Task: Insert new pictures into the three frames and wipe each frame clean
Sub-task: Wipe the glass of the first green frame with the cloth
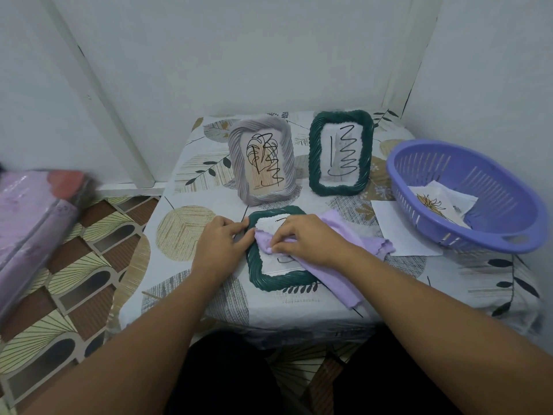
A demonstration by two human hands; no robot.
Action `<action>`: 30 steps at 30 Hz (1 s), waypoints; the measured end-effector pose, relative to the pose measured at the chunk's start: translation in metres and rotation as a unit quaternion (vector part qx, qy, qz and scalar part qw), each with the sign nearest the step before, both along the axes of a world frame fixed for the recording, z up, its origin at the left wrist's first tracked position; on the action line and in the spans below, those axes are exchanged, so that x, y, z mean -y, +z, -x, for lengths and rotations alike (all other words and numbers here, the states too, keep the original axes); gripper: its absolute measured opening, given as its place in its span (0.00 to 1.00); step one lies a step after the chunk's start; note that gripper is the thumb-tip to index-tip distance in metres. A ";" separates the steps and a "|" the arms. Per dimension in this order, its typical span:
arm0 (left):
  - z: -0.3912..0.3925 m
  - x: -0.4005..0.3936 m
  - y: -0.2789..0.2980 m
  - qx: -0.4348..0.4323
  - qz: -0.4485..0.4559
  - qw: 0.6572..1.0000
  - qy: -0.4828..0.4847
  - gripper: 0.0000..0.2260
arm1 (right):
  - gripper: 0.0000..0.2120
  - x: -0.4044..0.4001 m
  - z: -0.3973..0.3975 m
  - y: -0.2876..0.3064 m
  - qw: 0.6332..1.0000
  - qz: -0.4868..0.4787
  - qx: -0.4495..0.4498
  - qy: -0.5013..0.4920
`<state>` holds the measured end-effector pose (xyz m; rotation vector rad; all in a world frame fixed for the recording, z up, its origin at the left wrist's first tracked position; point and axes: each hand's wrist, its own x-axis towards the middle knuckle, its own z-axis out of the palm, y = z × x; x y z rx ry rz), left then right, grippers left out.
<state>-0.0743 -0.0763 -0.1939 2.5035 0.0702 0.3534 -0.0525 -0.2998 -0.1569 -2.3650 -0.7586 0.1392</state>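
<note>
Green frame [263, 280] lying flat at table's near edge, being wiped: left hand [223, 245] bracing its rim, right hand [305, 239] pinching lilac cloth [335, 265] on the glass. Probably needing further strokes over remaining marker scribbles.

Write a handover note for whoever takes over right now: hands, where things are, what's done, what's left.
Left hand steadies the flat green frame by its left edge. Right hand pinches the purple cloth, wiping that frame's glass; marker scribble still shows there.
Grey frame and second green frame stand upright behind, both scribbled on, unwiped.
Pictures lie in the purple basket.
Left: finish this wipe, then wipe the other two.
</note>
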 end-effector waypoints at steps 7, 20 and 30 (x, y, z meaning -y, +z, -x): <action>0.002 0.001 0.002 0.001 0.002 1.000 0.003 0.19 | 0.06 0.004 0.000 0.001 0.982 -0.140 -0.051 -0.113; 0.003 0.002 0.002 0.006 -0.004 1.000 0.004 0.19 | 0.07 0.004 -0.034 0.003 0.986 -0.056 0.027 -0.152; 0.001 0.003 0.002 0.009 -0.012 1.000 -0.002 0.18 | 0.08 0.000 -0.032 -0.004 0.992 0.016 0.059 -0.112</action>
